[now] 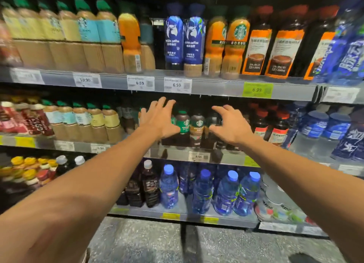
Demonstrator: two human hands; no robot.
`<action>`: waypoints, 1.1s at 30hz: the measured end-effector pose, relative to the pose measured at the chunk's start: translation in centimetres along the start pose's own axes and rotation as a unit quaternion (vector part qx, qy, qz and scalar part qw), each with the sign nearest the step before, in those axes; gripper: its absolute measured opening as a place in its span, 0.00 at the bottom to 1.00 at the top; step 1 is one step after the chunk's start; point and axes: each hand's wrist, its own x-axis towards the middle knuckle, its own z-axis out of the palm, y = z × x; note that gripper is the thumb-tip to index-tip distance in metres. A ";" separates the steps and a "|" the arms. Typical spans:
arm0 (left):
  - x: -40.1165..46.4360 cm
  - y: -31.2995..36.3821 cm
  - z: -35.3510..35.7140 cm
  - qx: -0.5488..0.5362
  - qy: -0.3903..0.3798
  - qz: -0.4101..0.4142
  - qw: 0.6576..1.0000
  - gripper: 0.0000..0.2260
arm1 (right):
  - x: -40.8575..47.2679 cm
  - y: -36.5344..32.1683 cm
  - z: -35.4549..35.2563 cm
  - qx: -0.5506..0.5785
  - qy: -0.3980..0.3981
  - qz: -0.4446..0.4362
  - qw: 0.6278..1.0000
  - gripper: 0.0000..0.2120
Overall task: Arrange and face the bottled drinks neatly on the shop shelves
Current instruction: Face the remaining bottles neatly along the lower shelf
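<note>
Head view: three grey shop shelves stocked with bottled drinks stand over a speckled floor [157,243]. Both bare arms reach to the middle shelf [226,159], above its 9.95 tag [198,156]. The left hand [161,121] has its fingers spread; the right hand [230,125] has its fingers loosely curved, and neither holds anything. Between the two hands stand the dark coffee bottles [190,125], close to both; whether the hands touch them cannot be told.
</note>
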 end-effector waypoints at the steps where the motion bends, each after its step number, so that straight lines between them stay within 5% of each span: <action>1: 0.1 -0.6 0.2 -0.009 -0.006 -0.007 1.000 0.40 | 0.4 -0.6 0.3 -0.011 0.003 -0.009 1.000 0.34; 12: 0.4 -5.1 3.9 0.011 -0.014 -0.042 0.999 0.39 | 4.1 -2.8 3.4 -0.102 0.057 -0.091 0.989 0.27; 25: 0.8 -1.8 3.5 -0.016 0.100 0.044 0.994 0.37 | 6.1 -1.4 0.2 -0.058 -0.087 -0.044 0.994 0.33; 30: 2.2 0.0 3.7 0.130 0.080 0.160 0.975 0.36 | 7.0 -1.3 -0.1 -0.104 -0.095 -0.051 0.989 0.31; 33: 3.0 0.9 3.7 0.148 0.036 0.145 0.978 0.35 | 7.3 -1.5 0.0 -0.111 -0.100 -0.063 0.987 0.33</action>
